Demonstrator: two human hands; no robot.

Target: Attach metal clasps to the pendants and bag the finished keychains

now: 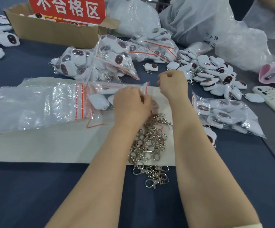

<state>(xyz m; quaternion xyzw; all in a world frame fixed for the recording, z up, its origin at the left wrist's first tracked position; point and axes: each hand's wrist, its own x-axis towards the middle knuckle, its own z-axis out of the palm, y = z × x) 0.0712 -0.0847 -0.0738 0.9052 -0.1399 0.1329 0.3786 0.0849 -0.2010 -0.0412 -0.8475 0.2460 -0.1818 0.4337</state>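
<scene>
Centre frame: left hand (131, 104) pinches the zip bag (99, 89) mouth; right hand (173, 84) curled beside it, grip unclear; clasps (150, 145) below.

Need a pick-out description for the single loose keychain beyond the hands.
Start at the cardboard box with the red sign, far left. Come right past the heap of filled zip bags to a gap of blue cloth just beyond the right hand. The keychain lies there alone, neither bagged nor piled.

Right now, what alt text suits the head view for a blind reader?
The left hand grips the mouth of a clear zip bag of white pendants; the right hand is curled beside it. A heap of metal clasps lies between the forearms.
</scene>
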